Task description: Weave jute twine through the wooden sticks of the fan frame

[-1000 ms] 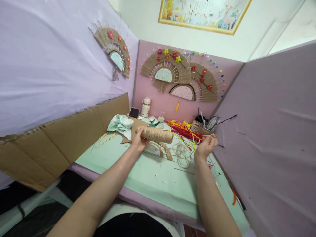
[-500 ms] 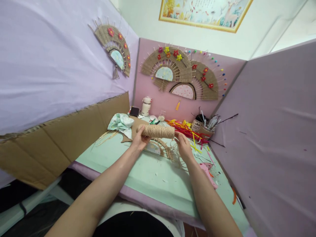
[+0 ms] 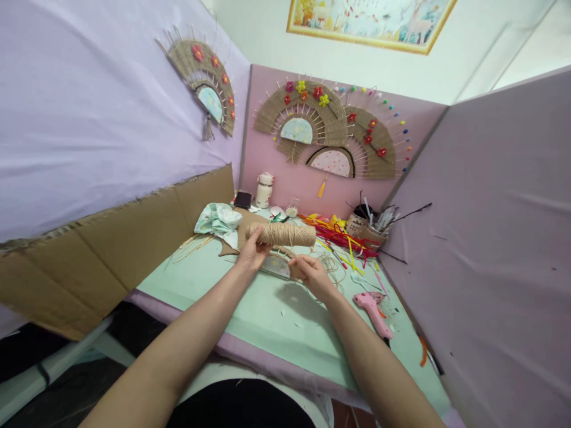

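My left hand [image 3: 253, 254] is wrapped round the left end of a spool of jute twine [image 3: 285, 234], held level above the table. Below the spool's right half, my right hand [image 3: 311, 273] is closed with its fingertips pinched together; a strand of twine seems to run to them from the spool, though it is too thin to follow clearly. Underneath lies a small half-round fan [image 3: 276, 266] with a pale patterned centre, partly covered by my hands and the spool. Loose loops of twine [image 3: 332, 267] rest on the table just beyond my right hand.
A pink glue gun [image 3: 373, 312] lies at the right. Red and yellow strips [image 3: 339, 235] spread before a container of sticks and tubes [image 3: 379, 223]. Crumpled patterned cloth [image 3: 218, 220] and a white bottle [image 3: 264, 190] stand back left. Cardboard [image 3: 134, 232] walls the left edge.
My right hand has moved left and down from the spool's right end to below it, its fingers now pinched. The spool stays almost in place in my left hand. The glue gun is more exposed.
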A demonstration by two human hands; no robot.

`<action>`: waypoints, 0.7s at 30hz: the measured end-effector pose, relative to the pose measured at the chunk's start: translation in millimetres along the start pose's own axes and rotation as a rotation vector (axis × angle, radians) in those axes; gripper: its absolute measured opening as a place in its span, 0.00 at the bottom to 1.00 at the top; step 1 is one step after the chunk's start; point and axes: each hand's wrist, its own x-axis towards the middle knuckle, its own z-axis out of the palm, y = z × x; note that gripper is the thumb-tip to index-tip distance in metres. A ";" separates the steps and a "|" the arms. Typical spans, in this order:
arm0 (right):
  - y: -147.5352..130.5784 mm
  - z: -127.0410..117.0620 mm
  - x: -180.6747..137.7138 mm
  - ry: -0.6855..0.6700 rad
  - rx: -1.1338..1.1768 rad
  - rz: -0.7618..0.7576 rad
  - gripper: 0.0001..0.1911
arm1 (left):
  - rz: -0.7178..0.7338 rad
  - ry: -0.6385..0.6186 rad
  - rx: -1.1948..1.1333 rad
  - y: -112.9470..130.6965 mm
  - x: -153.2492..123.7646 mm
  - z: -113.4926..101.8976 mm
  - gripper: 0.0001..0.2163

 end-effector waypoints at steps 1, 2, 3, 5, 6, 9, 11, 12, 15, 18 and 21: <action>-3.2 -1.6 0.9 0.065 0.020 -0.043 0.16 | 0.005 0.002 0.014 -0.5 1.0 -1.0 0.06; -7.0 -4.0 1.9 0.128 0.050 -0.089 0.16 | 0.009 0.010 0.030 -1.0 2.0 -2.0 0.06; -11.4 -7.1 2.8 0.190 0.084 -0.142 0.16 | 0.011 0.021 0.048 -1.5 2.8 -3.0 0.07; -21.0 -15.8 4.4 0.302 0.163 -0.240 0.14 | 0.003 0.042 0.081 -2.2 3.8 -4.6 0.08; -25.8 -21.3 4.9 0.358 0.209 -0.282 0.13 | -0.006 0.049 0.091 -2.3 4.0 -5.1 0.08; -37.2 -41.8 5.2 0.493 0.331 -0.329 0.13 | -0.036 0.051 0.079 -1.6 4.2 -5.4 0.10; -41.5 -56.2 5.2 0.587 0.406 -0.312 0.13 | -0.045 0.059 0.041 0.1 4.6 -5.1 0.09; -42.7 -62.5 5.3 0.646 0.444 -0.304 0.13 | -0.042 0.069 0.017 1.2 5.0 -4.9 0.09; -42.9 -74.3 6.2 0.802 0.477 -0.330 0.11 | -0.004 0.115 -0.046 5.1 7.4 -4.8 0.07; -40.8 -75.0 7.6 0.869 0.331 -0.459 0.11 | 0.039 0.150 -0.048 7.0 10.5 -5.8 0.08; -40.5 -73.2 7.8 0.942 0.133 -0.584 0.13 | 0.052 0.177 0.018 5.8 11.8 -7.3 0.08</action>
